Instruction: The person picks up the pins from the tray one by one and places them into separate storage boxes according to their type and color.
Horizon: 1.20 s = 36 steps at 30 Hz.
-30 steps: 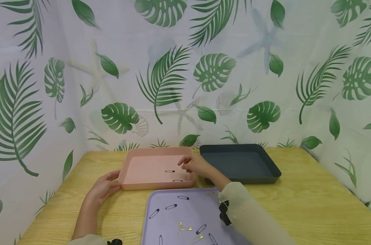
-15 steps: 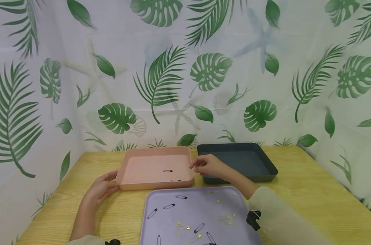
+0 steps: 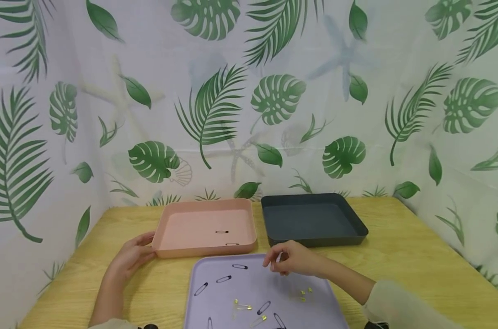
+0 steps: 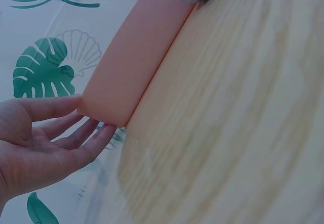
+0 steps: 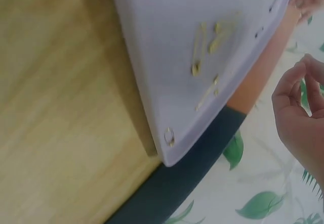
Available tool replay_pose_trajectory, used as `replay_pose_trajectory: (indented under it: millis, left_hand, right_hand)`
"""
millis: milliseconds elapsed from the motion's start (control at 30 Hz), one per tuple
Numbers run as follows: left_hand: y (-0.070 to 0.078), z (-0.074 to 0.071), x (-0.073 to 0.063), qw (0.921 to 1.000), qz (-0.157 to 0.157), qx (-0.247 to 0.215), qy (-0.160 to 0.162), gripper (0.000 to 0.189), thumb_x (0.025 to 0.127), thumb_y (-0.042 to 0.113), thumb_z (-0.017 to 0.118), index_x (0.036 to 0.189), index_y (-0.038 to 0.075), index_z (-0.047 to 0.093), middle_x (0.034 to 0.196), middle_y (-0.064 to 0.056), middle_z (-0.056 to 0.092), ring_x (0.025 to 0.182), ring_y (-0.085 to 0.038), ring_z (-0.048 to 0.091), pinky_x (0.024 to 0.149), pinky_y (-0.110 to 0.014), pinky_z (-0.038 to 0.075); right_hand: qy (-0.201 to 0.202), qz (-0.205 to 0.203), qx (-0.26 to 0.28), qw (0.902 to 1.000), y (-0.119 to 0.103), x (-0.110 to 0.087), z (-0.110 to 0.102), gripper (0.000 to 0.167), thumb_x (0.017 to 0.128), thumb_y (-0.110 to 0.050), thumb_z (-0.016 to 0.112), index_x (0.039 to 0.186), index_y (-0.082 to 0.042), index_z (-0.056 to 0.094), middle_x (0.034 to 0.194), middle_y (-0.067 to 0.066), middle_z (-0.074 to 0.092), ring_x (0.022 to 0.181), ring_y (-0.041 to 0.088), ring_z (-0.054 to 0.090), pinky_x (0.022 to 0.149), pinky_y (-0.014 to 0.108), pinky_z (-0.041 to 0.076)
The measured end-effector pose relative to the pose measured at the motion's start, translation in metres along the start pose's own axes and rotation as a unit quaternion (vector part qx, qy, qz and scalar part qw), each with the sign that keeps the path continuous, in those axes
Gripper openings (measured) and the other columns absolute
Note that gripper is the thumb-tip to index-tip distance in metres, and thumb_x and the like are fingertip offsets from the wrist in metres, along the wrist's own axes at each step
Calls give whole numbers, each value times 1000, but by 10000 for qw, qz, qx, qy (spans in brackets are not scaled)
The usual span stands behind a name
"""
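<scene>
My left hand touches the left end of the pink tray with extended fingers; in the left wrist view its fingertips meet the tray's corner. Inside that tray lie a black safety pin and another, partly hidden by the front wall. My right hand hangs over the lavender tray, fingers loosely bent, with nothing visible in them. On the lavender tray, several black safety pins are scattered at the left and middle. Several gold safety pins lie there too, some under the right hand.
A dark grey-blue tray stands right of the pink one, a narrow gap between them. All three trays sit on a light wooden table. A leaf-printed cloth hangs behind and at the sides.
My right hand has moved from over the pink tray's right end, right and then back toward me, to above the lavender tray. The left hand has stayed at the pink tray.
</scene>
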<state>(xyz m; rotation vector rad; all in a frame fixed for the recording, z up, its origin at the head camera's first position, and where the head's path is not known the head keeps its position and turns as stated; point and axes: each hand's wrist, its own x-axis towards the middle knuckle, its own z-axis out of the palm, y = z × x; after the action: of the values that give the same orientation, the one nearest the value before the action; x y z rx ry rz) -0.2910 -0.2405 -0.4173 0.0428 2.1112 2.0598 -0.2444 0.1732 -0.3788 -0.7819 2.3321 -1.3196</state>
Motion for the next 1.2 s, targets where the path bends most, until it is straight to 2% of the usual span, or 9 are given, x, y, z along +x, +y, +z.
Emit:
replay_pose_trajectory:
  millis: [233, 433, 767, 1200]
  left_hand:
    - [0, 2, 0, 10000, -17, 78, 36, 56, 90, -10, 41, 140, -12, 17, 142, -32, 17, 115, -28, 44, 88, -31, 44]
    - [1, 4, 1, 9999, -52, 34, 91, 56, 90, -10, 41, 141, -11, 17, 142, -31, 17, 114, -27, 44, 87, -30, 45]
    - [-1, 3, 1, 9999, -66, 10, 104, 56, 90, -10, 43, 140, -12, 18, 142, -32, 18, 111, -25, 47, 89, -31, 44]
    - [1, 3, -3, 9999, -63, 13, 94, 56, 90, -10, 42, 140, -12, 17, 142, -32, 17, 112, -26, 46, 89, -32, 44]
  right_hand:
    - [-245, -141, -149, 9995, 1, -12, 21, 11, 82, 0, 61, 90, -4, 68, 74, -1, 57, 57, 10, 50, 51, 21, 43]
    - [-401, -247, -328, 9983, 5, -15, 35, 14, 76, 4, 62, 85, -5, 68, 73, -6, 57, 55, 4, 49, 50, 17, 41]
    - [-348, -489, -676, 9959, 13, -17, 46, 14, 72, 6, 66, 81, -4, 67, 72, -11, 54, 56, -1, 46, 51, 15, 40]
    - [-219, -301, -777, 9963, 13, -15, 51, 15, 72, 8, 66, 78, -6, 66, 69, -10, 53, 57, 0, 46, 51, 16, 40]
